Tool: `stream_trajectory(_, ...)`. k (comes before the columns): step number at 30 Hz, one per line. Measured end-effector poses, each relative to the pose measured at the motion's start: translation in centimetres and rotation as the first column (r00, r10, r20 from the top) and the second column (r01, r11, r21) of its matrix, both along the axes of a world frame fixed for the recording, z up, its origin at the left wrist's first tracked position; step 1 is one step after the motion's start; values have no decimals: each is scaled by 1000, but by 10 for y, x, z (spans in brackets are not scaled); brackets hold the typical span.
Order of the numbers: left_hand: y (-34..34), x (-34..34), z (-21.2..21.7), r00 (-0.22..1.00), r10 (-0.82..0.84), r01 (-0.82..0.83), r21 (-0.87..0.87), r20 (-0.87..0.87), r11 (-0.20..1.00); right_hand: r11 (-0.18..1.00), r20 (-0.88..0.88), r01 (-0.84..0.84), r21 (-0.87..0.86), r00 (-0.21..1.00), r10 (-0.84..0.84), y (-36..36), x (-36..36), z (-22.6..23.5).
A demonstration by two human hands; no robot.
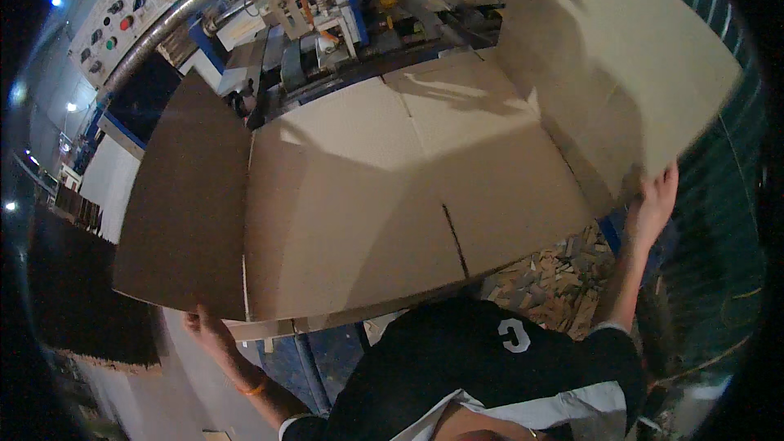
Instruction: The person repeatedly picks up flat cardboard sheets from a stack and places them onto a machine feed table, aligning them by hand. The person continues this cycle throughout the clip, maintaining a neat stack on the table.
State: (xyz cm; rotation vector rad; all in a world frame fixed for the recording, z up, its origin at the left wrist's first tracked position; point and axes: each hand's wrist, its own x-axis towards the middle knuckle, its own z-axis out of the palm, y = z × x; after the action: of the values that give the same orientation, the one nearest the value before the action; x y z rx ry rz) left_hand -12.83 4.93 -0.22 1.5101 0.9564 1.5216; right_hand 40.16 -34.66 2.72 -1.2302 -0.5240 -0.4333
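A large brown cardboard sheet (351,188) with creases and slots spreads in front of me, its two side panels bent upward. My left hand (206,330) pinches the near edge of the dark left panel (184,212). At the other side my right hand (653,200) grips the near lower edge of the tall right panel (621,82). A narrow slot cuts in from the sheet's near edge, right of the middle. The far edge lies against the machine (327,20). Parts of the fingers of both hands are hidden by the cardboard.
A control panel (131,12) with buttons and a red light stands at the far left, behind a curved metal tube (175,24). Cardboard scraps (547,282) heap below the sheet at right. Stacked dark cardboard (82,294) sits at left. Green ribbed sheeting (719,220) hangs at right.
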Motion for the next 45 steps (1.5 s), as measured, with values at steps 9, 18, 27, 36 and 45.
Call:
stream_trajectory(9,-81,112,16,446,-101,543,179,-890,821,403,310,1,-915,642,701,46,-88,-43)
stream_trajectory(18,-62,128,21,270,-69,626,120,-960,771,239,157,-45,-970,634,757,68,-46,-41)
stream_trajectory(27,34,168,11,498,-113,622,264,-860,737,58,144,150,-987,665,733,148,33,-20)
stream_trajectory(36,58,177,12,513,11,564,346,-859,750,228,361,308,-924,503,785,169,35,-38)
stream_trajectory(45,45,193,10,487,25,588,348,-873,730,340,526,423,-840,480,702,170,81,-55)
